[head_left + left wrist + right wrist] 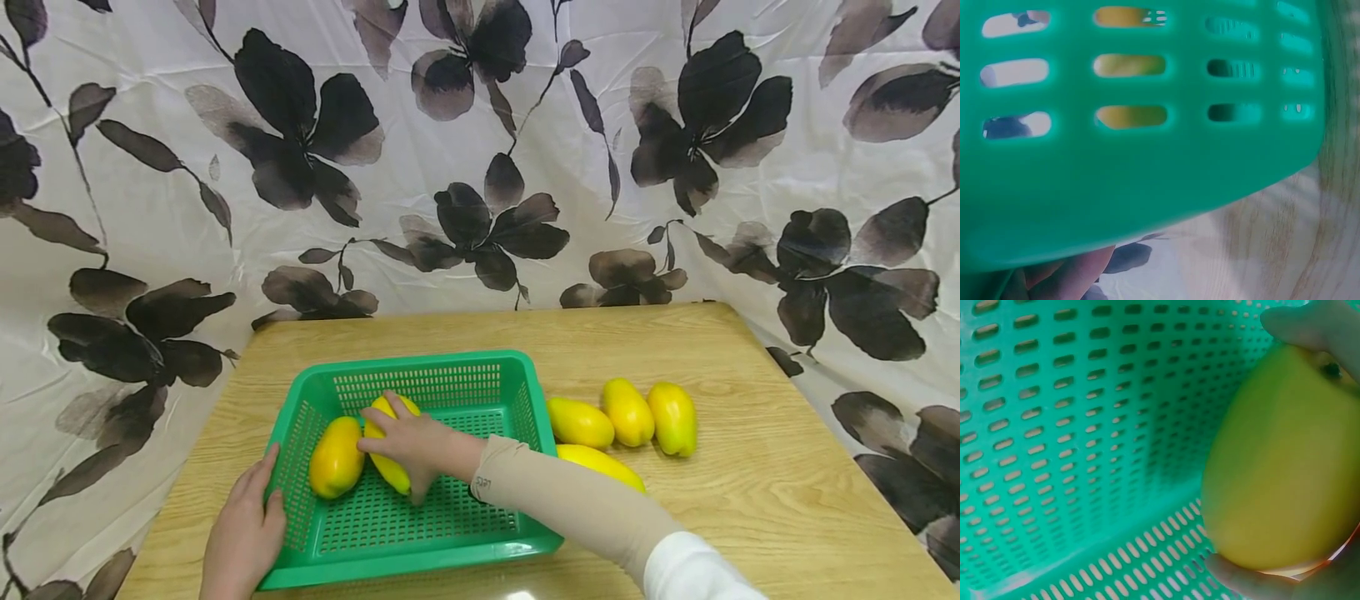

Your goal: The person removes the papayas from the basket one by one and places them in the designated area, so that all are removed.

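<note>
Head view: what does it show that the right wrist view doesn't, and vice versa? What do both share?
Head only: the left hand on the basket, another fruit inside, four fruits on the table.
Right wrist only: a dark spot near one end of the held fruit.
Both: the basket, the right hand and the held fruit.
</note>
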Demonstrator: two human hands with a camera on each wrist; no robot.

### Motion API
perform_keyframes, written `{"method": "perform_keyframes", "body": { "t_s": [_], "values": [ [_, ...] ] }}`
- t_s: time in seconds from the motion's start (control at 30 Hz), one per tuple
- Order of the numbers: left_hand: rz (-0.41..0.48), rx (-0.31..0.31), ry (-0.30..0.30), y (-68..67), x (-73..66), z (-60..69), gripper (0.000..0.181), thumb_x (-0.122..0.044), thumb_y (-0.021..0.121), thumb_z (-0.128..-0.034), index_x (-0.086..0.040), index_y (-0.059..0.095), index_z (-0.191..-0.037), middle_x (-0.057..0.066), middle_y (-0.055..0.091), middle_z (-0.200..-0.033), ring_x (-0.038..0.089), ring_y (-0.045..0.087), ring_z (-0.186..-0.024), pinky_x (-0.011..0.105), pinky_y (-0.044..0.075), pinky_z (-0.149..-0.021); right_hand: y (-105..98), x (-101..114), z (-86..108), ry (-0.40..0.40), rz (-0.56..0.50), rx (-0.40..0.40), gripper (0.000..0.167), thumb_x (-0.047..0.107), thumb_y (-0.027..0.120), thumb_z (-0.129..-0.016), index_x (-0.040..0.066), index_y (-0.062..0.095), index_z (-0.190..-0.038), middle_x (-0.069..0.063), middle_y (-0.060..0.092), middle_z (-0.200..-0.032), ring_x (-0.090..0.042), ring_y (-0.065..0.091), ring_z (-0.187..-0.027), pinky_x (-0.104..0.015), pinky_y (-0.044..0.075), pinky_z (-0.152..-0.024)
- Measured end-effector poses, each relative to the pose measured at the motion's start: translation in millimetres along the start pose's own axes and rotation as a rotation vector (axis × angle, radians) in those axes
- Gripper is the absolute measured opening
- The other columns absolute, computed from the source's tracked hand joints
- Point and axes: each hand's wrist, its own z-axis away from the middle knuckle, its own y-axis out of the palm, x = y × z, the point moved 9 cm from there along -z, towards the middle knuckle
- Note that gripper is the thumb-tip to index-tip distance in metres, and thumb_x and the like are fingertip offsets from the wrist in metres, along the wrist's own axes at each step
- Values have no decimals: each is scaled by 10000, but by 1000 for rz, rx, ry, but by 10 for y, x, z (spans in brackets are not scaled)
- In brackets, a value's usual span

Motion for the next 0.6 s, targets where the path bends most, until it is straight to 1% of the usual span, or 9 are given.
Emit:
{"method": "perform_keyframes", "body": {
  "t_s": [0.1,0.23,0.47,0.6],
  "values": [
    [7,-3,1,4,0,-3,553,-23,405,-901,14,240,-1427,353,341,-1302,541,369,-1131,666,322,-864,-70,-15,55,-2,4,-9,996,567,805,-523,352,324,-1368,-42,107,-1487,-401,75,-1349,-374,517,-774],
    [10,-23,5,-4,-5,6,550,-13,409,-889,25,263,-1417,352,356,-1294,539,384,-1120,665,334,-850,-187,-43,139,-3,-12,-38,997,550,817,-513,339,337,-1361,-50,123,-1481,-412,79,-1346,-400,513,-781],
    [7,-26,11,-7,-12,9,548,-17,414,-890,28,265,-1415,356,355,-1292,540,381,-1122,663,329,-859,-337,-95,295,-2,-48,-60,988,514,838,-503,328,359,-1347,-55,128,-1479,-424,75,-1344,-334,528,-734],
    [10,-8,2,4,-5,0,549,-26,410,-899,22,249,-1422,357,342,-1301,540,369,-1133,666,319,-869,-397,-119,389,-3,-67,-64,994,498,844,-500,326,362,-1351,-57,126,-1480,-424,68,-1345,-342,523,-754]
  ]
}}
